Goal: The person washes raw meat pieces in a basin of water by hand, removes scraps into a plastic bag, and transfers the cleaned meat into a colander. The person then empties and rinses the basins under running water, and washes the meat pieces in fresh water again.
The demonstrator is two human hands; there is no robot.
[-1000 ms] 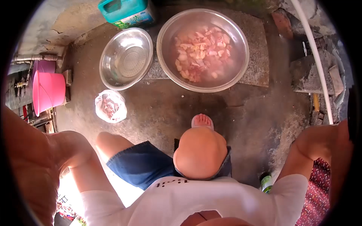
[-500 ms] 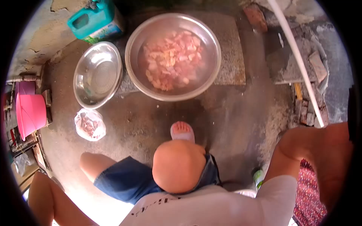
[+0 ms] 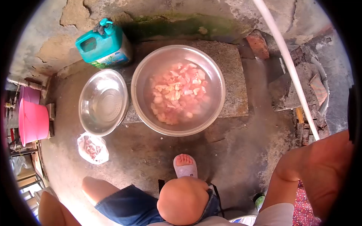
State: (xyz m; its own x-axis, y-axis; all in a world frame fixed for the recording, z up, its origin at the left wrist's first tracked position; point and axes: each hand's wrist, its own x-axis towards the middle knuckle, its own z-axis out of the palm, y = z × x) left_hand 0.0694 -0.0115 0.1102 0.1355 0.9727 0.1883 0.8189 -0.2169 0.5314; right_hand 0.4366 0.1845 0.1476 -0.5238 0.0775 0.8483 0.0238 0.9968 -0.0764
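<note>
Apparently, the right arm [image 3: 313, 171] bends upward near the red cloth [image 3: 303, 209]

Nothing legible — jug label [image 3: 113, 59] apparently printed, but blurred.

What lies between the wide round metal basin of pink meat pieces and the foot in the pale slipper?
Only bare, stained floor separates the basin from the foot, as the head view shows.
</note>
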